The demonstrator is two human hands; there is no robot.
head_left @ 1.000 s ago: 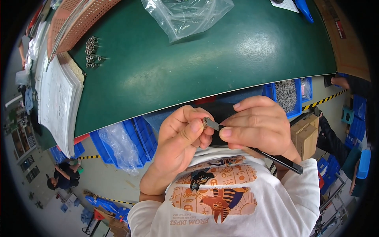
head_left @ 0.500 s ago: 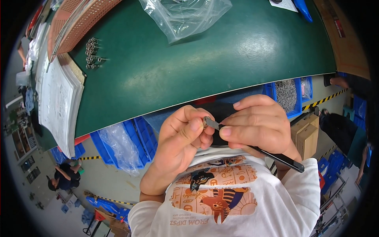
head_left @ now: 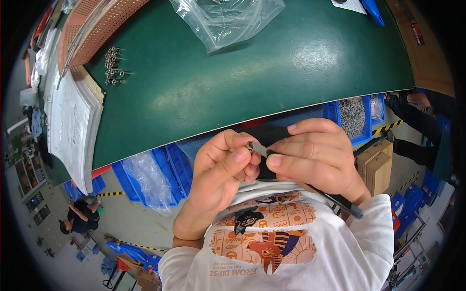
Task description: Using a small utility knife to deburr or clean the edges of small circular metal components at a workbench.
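Both hands are held close together below the near edge of the green table [head_left: 252, 82], in front of my white printed shirt. My left hand [head_left: 218, 177] pinches one end of a small grey metal part [head_left: 256, 148] between thumb and fingers. My right hand [head_left: 318, 157] grips the other end of the same part with thumb and forefinger. A thin black rod-shaped tool [head_left: 340, 203] sticks out under the right wrist; how it is held is hidden.
A clear plastic bag [head_left: 225, 17] lies at the table's far side. Several small metal parts [head_left: 112, 65] sit near a perforated orange tray [head_left: 92, 26] and a paper stack [head_left: 73, 126] at left. Blue bins [head_left: 357, 114] stand under the table. Other people are at left and right.
Both hands stay together on the small metal part; the fingers have shifted only slightly. A person at the right edge has moved.
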